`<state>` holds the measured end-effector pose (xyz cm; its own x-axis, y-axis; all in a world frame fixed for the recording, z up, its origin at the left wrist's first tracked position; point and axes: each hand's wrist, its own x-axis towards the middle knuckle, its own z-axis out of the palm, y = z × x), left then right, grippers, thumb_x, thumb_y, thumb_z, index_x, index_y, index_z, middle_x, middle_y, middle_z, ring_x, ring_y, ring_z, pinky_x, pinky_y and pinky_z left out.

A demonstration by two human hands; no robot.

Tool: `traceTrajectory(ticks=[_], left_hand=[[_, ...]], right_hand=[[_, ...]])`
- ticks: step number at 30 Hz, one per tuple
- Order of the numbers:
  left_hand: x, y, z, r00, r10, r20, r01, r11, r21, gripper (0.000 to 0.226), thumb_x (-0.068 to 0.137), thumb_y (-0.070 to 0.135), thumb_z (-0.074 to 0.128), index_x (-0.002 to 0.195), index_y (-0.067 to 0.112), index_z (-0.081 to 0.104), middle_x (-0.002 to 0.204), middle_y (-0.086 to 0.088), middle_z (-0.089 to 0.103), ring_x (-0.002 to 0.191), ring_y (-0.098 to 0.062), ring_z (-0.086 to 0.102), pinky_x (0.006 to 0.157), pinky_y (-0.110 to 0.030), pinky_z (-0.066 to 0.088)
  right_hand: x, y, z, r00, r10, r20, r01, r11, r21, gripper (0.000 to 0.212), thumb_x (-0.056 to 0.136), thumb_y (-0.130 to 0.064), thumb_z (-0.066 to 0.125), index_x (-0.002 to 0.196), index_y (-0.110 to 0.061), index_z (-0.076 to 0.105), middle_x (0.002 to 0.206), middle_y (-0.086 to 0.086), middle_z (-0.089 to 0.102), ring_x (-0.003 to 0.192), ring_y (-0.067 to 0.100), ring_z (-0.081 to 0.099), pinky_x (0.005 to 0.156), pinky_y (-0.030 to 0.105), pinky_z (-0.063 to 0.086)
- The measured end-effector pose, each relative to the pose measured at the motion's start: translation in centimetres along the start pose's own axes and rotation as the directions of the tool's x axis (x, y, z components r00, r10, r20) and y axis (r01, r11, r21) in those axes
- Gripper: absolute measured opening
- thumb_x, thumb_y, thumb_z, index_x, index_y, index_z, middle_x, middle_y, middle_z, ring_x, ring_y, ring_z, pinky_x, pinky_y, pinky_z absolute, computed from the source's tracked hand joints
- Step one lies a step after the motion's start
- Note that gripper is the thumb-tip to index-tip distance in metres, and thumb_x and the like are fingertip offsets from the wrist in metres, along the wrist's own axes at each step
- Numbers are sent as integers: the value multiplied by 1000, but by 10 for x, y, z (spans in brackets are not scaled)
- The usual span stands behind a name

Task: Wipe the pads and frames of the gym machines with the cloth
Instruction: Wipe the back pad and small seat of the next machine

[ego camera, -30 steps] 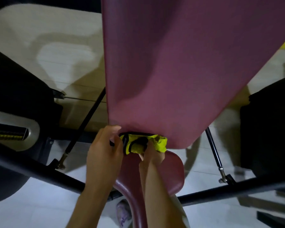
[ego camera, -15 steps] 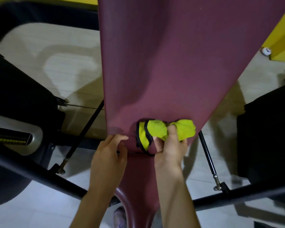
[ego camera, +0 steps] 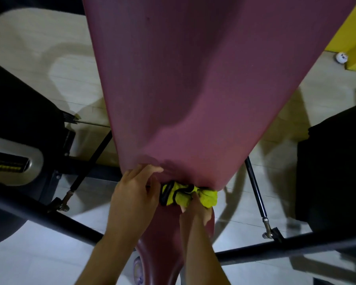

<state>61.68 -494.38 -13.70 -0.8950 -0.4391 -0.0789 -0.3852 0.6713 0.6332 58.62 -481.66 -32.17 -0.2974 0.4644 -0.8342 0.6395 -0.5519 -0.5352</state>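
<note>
A large maroon back pad (ego camera: 185,89) fills the middle of the view and narrows toward me. Below its near edge sits a maroon seat pad (ego camera: 162,239). My right hand (ego camera: 193,210) grips a bunched yellow cloth (ego camera: 193,195) with black trim, tucked in the gap between the back pad's lower edge and the seat. My left hand (ego camera: 136,194) rests on the back pad's bottom left corner, fingers bent over the edge. Much of the right hand's fingers is hidden by the cloth.
Black frame bars (ego camera: 49,221) cross below the pads on both sides. Thin black struts (ego camera: 90,165) angle down at left and right. Dark machine parts stand at left (ego camera: 19,112) and right (ego camera: 337,171). A yellow wall (ego camera: 353,33) and a small white object (ego camera: 197,57) are at the top right.
The right hand has drawn the cloth down from the back pad's face into the gap under its lower edge. The left hand has stayed at the pad's bottom corner.
</note>
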Motion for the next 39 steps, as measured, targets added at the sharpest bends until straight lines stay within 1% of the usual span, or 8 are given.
traceTrajectory(ticks=[3, 9, 15, 20, 24, 28, 31, 39], left_hand=[[-2, -2, 3, 1000, 15, -7, -15, 1000, 21, 29, 87, 20, 54, 108, 29, 71, 105, 13, 68, 88, -18, 61, 65, -40, 55], [-2, 6, 0, 999, 39, 0, -39, 997, 65, 28, 89, 16, 56, 109, 29, 70, 108, 12, 67, 93, -20, 62, 70, -43, 56], [4, 19, -5, 997, 71, 21, -72, 996, 47, 39, 80, 16, 58, 116, 26, 69, 114, 6, 64, 102, -24, 62, 79, -37, 55], [7, 24, -2, 998, 70, -1, -69, 995, 73, 38, 84, 15, 56, 118, 27, 69, 117, 6, 62, 105, -25, 61, 83, -40, 54], [4, 31, 1, 997, 72, 8, -72, 996, 46, 42, 86, 2, 64, 119, 28, 70, 121, 12, 62, 108, -18, 62, 86, -38, 55], [1, 31, 4, 997, 75, 12, -75, 996, 48, 43, 86, 1, 66, 118, 29, 70, 120, 14, 63, 107, -16, 61, 84, -36, 54], [-1, 31, 3, 996, 90, 12, -91, 995, 42, 35, 86, 1, 66, 109, 27, 71, 113, 13, 63, 101, -16, 61, 79, -37, 55], [-9, 29, 0, 997, 82, 1, -82, 994, 71, 18, 91, 14, 56, 99, 26, 66, 102, 13, 58, 91, -20, 59, 75, -44, 55]], right_hand=[[-19, -24, 2, 999, 52, 4, -51, 999, -14, 37, 80, -15, 78, 116, -12, 70, 107, 10, 75, 83, 26, 73, 81, 44, 63], [-96, -96, 11, 992, -98, 82, 87, 987, 137, 33, 89, 4, 67, 110, -21, 72, 95, 5, 73, 77, 22, 71, 53, 34, 60], [-180, -174, 23, 868, -430, 247, 370, 893, 256, 31, 87, 1, 67, 104, -24, 74, 96, -2, 78, 80, 14, 74, 62, 34, 61], [-150, -161, 22, 776, -614, 146, 598, 789, 140, 37, 83, 3, 71, 112, -20, 73, 91, -9, 76, 81, 6, 70, 79, 29, 60], [-90, -107, 13, 851, -526, 15, 525, 847, -81, 31, 81, -14, 83, 109, -12, 70, 88, -20, 64, 92, 14, 65, 83, 19, 49], [-41, -68, -5, 961, -273, -44, 259, 944, -203, 72, 63, -54, 73, 122, -14, 67, 103, 1, 67, 103, 29, 64, 93, 36, 48], [-12, -55, -17, 986, -160, -44, 141, 947, -289, 63, 79, -43, 80, 129, -9, 65, 124, 16, 69, 114, 38, 65, 94, 38, 48], [-42, -102, -16, 965, -256, 49, 260, 946, -195, 28, 86, -16, 75, 111, -16, 63, 100, 2, 71, 94, 30, 67, 88, 43, 55]])
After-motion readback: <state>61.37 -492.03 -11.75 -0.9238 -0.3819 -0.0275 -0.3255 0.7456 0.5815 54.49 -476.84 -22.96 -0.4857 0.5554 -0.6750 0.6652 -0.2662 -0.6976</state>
